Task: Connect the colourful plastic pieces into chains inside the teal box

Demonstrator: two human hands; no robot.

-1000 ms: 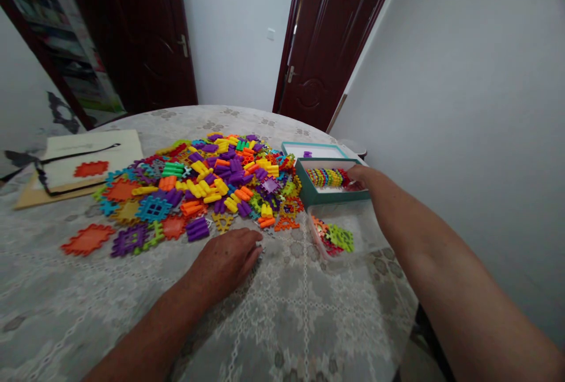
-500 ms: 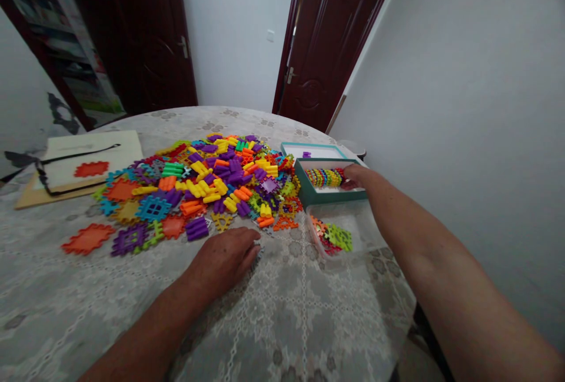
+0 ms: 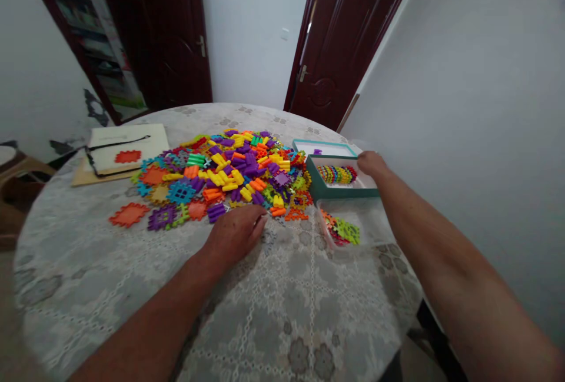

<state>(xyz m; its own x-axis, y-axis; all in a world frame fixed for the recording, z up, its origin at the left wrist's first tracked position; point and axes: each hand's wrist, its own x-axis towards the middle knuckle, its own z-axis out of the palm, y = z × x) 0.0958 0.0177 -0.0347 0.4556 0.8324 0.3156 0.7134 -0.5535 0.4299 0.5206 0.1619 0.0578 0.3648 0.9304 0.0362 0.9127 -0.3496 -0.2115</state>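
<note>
My left hand point(image 3: 238, 229) rests on the patterned tablecloth at the near edge of a heap of colourful plastic building pieces point(image 3: 238, 170). Its fingers are curled together; whatever may be in them is hidden. Closest to it lies a purple tube piece point(image 3: 216, 212). At the right end of a green box point(image 3: 344, 192), my right hand point(image 3: 371, 164) is over the rim, its fingertips largely out of sight. Inside the box a row of multicoloured ring-like pieces point(image 3: 338, 175) lies in line. Whether the right hand holds anything does not show.
In front of the box stands a clear plastic tub point(image 3: 375, 223) with some flat pieces. Behind it lies a lid point(image 3: 331, 148) bearing a purple piece. At the left, a white board point(image 3: 154, 135) carries a black strap and an orange piece. A wall rises at the right.
My right hand has moved from the end of the row of pieces to the box's right rim. My left hand stays by the heap. The whole view has shifted.
</note>
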